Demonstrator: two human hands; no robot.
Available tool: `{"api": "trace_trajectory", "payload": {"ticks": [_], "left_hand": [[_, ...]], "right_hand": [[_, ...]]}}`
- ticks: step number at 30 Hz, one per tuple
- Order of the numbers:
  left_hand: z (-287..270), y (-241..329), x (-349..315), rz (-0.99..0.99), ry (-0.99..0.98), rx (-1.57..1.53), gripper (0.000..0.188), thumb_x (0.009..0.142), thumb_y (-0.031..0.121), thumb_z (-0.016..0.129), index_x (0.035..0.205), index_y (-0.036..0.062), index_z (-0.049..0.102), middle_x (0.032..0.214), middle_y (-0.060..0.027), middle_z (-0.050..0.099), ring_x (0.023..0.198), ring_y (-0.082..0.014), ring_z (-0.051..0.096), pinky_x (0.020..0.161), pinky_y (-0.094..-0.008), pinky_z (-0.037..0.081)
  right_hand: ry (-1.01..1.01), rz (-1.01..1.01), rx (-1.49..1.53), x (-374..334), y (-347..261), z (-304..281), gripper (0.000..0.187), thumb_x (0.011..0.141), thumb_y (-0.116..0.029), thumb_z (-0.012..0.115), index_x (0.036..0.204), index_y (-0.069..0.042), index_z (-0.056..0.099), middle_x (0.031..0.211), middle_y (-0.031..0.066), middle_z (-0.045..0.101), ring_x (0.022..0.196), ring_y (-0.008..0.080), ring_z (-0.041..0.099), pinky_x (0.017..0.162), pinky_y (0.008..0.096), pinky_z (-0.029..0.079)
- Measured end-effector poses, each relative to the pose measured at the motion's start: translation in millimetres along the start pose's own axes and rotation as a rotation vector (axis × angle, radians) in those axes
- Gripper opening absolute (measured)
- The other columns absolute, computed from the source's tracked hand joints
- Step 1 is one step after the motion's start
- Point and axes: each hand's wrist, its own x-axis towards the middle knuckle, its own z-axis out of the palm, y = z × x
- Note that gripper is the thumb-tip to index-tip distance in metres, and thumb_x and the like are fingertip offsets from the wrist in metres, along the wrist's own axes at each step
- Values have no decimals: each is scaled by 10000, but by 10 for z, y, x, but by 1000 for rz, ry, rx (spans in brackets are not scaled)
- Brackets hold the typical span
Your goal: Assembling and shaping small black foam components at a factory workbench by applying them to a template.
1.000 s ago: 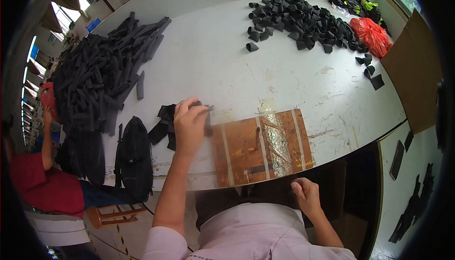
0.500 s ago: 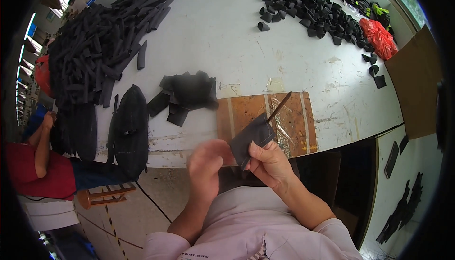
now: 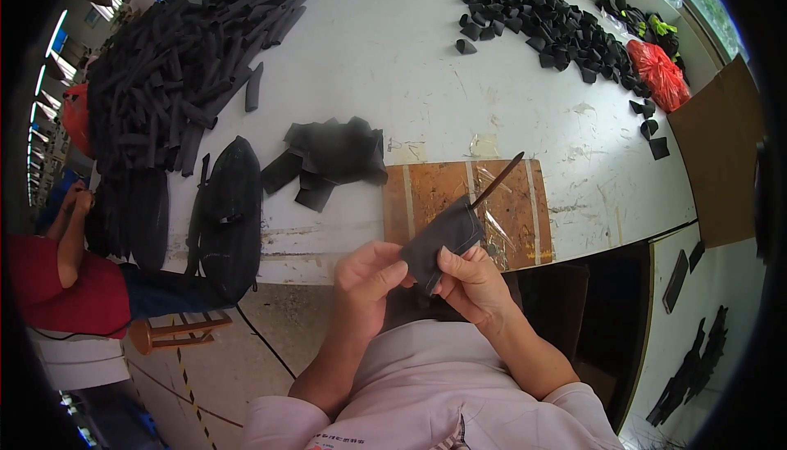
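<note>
Between my hands, above the near edge of the table, is a flat black fabric piece point(image 3: 443, 238), folded or tube-like, with a seam line along one end. A thin dark brown stick point(image 3: 502, 178) slants out of its upper right end; the rest of the stick is hidden. My right hand point(image 3: 477, 284) pinches the lower right side of the piece, thumb on top. At its left end my left hand point(image 3: 369, 279) is closed, thumb and fingers on the edge. Behind them lies a scratched brown board point(image 3: 406, 184) with tape strips.
A pile of black flat pieces point(image 3: 336, 155) lies left of the board. Long dark tubes point(image 3: 180, 81) are heaped far left, small black folded pieces point(image 3: 549, 28) far right beside a red plastic bag point(image 3: 658, 73). A black bag-like item point(image 3: 229, 212) hangs over the table edge near a seated person point(image 3: 70, 286).
My left hand, blurred and off the piece's left end before, now grips that end. The piece and stick have shifted slightly right within the view.
</note>
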Motion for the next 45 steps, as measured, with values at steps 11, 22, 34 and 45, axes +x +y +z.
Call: {"api": "trace_trajectory", "payload": {"ticks": [11,22,34,45], "left_hand": [[-34,48,-10,-64,-49,35,195,754,75,568,923,-17,543,831,-77,601,726,-132,557,672,-239,426],[-67,51,13,-91,-45,43,179,744,49,560,908,-21,546,813,-76,602,726,-138,568,667,-238,419],[-89,63,5,-99,-49,31,186,738,30,557,916,-25,550,817,-79,604,727,-140,567,663,-246,422],[11,112,-76,91,48,421,120,759,-3,555,876,-30,552,781,-55,596,705,-90,559,641,-212,432]], "right_hand": [[-28,23,-9,2,-21,9,171,794,-128,604,938,-50,554,858,35,599,719,113,563,552,216,434],[-29,24,-33,12,-15,13,149,802,-134,594,927,-61,563,851,36,607,714,113,568,565,217,435],[-19,39,-52,21,-6,25,146,805,-145,593,924,-63,570,849,32,608,718,109,564,567,215,430],[112,-235,-290,16,79,67,68,771,-72,626,815,-21,615,759,59,622,617,99,567,526,201,452]]}}
